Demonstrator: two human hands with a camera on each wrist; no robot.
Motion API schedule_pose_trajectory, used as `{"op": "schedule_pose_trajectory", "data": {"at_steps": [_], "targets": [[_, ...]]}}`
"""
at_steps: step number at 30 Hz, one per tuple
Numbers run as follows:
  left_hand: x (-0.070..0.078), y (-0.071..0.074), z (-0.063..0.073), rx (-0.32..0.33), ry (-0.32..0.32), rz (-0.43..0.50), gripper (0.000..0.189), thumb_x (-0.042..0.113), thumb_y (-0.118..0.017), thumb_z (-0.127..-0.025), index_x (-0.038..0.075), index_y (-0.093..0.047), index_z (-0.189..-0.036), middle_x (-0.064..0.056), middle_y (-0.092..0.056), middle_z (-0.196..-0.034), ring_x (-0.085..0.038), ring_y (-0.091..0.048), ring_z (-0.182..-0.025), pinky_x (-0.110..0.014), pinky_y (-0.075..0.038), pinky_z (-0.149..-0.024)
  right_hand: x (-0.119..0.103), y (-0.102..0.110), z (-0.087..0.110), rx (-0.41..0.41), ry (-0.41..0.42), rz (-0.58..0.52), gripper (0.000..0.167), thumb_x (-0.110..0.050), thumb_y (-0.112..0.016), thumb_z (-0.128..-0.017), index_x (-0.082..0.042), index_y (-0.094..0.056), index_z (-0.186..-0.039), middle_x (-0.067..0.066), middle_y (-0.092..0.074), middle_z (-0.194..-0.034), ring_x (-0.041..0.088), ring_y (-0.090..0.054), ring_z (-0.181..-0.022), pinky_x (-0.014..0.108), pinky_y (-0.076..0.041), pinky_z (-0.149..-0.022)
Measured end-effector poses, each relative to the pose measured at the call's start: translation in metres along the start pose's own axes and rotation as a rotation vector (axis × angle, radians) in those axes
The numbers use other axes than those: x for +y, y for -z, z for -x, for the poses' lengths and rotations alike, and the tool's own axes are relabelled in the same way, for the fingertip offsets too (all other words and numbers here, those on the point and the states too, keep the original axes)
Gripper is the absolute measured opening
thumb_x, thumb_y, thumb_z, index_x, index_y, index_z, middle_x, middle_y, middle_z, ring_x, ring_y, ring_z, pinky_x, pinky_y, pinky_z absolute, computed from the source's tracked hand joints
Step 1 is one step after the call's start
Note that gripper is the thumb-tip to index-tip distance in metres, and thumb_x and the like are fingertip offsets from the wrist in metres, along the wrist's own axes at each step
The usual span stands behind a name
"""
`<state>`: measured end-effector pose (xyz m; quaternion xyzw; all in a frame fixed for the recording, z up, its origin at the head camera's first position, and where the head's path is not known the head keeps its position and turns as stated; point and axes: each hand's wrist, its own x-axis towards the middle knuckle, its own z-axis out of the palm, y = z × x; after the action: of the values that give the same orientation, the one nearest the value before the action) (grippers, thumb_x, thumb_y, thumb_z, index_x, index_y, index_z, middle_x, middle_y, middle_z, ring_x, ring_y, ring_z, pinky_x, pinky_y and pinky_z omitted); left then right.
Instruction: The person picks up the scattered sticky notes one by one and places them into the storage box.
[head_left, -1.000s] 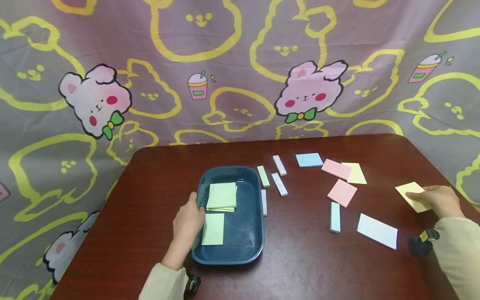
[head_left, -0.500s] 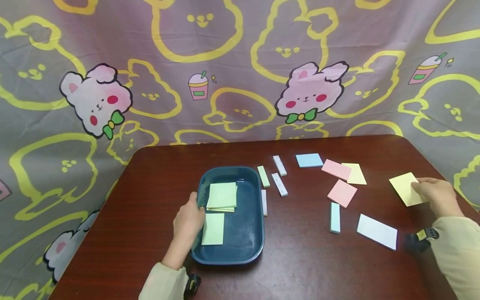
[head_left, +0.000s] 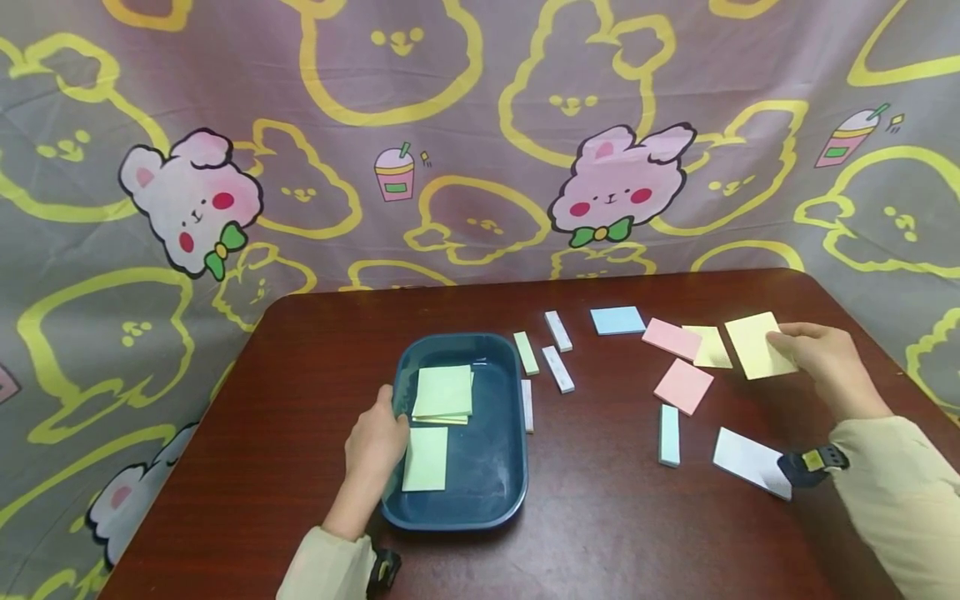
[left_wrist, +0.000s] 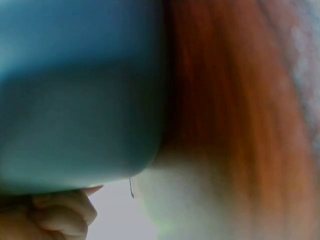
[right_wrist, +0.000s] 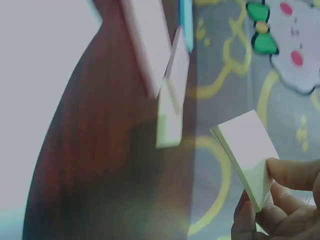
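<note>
My right hand (head_left: 832,367) pinches a pale yellow sticky note pad (head_left: 756,346) by its right side, thumb on top. The right wrist view shows the pad (right_wrist: 248,145) raised above the table, fingers curled beneath it. At the left, my left hand (head_left: 377,446) grips the near-left wall of a dark blue tray (head_left: 487,500), its thumb over the rim. Inside the tray lie green sticky notes (head_left: 444,390) over a yellow edge, and one more green pad (head_left: 426,458) below them. In the left wrist view the tray (left_wrist: 80,125) fills the upper left above curled fingers (left_wrist: 65,215).
Pink pads (head_left: 683,386), another yellow pad (head_left: 711,346) and a blue pad (head_left: 618,320) lie at the table's far right. A white pad (head_left: 746,458) and a teal strip (head_left: 670,435) are nearer. Several narrow strips (head_left: 558,368) lie beside the tray. A patterned curtain (head_left: 480,150) hangs behind.
The right hand has lifted the yellow pad and carried it left and away from the body, close beside the other yellow pad. The left hand and the tray have stayed put.
</note>
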<state>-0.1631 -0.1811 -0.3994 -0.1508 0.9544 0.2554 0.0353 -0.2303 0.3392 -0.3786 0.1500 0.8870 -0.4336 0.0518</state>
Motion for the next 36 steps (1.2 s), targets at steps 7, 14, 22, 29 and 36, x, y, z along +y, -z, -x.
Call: {"op": "schedule_pose_trajectory", "data": {"at_steps": [7, 14, 22, 29, 36], "targets": [[0.001, -0.001, 0.0, 0.01, -0.002, -0.006, 0.05, 0.015, -0.05, -0.094, 0.005, -0.038, -0.141, -0.027, -0.066, -0.099, -0.032, -0.063, -0.072, -0.043, -0.045, -0.06, -0.017, -0.026, -0.014, 0.018, 0.032, -0.063, 0.064, -0.051, -0.057, -0.089, -0.005, -0.052, -0.133, -0.001, -0.06, -0.096, 0.005, -0.055, -0.071, 0.032, -0.047, -0.064], [0.002, 0.0, 0.001, 0.012, -0.001, -0.01, 0.049, 0.015, -0.049, -0.093, 0.006, -0.038, -0.141, -0.028, -0.066, -0.104, -0.036, -0.064, -0.078, -0.047, -0.046, -0.063, -0.067, -0.05, 0.017, -0.076, 0.18, -0.014, 0.055, -0.032, -0.057, -0.094, 0.011, -0.048, -0.128, 0.002, -0.064, -0.095, 0.0, -0.057, -0.07, 0.024, -0.051, -0.063], [0.001, 0.0, 0.0, 0.006, -0.004, -0.009, 0.05, 0.015, -0.049, -0.093, 0.005, -0.038, -0.141, -0.028, -0.066, -0.102, -0.034, -0.064, -0.074, -0.044, -0.045, -0.06, -0.108, -0.083, 0.043, -0.12, 0.309, 0.043, 0.043, -0.016, -0.063, -0.091, 0.016, -0.052, -0.117, 0.023, -0.068, -0.096, 0.0, -0.057, -0.061, 0.021, -0.048, -0.059], [0.0, -0.001, 0.0, 0.006, 0.003, -0.014, 0.049, 0.015, -0.049, -0.093, 0.006, -0.038, -0.14, -0.027, -0.066, -0.1, -0.032, -0.063, -0.072, -0.043, -0.044, -0.058, -0.124, -0.111, 0.059, -0.176, 0.361, 0.023, 0.044, -0.016, -0.067, -0.087, 0.014, -0.053, -0.117, 0.02, -0.066, -0.093, 0.005, -0.059, -0.064, 0.024, -0.047, -0.058], [-0.001, -0.001, -0.001, 0.004, -0.001, -0.017, 0.049, 0.015, -0.049, -0.094, 0.005, -0.038, -0.141, -0.026, -0.066, -0.097, -0.03, -0.062, -0.068, -0.041, -0.042, -0.055, -0.137, -0.135, 0.071, -0.262, 0.416, -0.034, 0.042, -0.009, -0.068, -0.085, 0.013, -0.053, -0.117, 0.015, -0.066, -0.085, 0.007, -0.056, -0.066, 0.023, -0.049, -0.061]]}}
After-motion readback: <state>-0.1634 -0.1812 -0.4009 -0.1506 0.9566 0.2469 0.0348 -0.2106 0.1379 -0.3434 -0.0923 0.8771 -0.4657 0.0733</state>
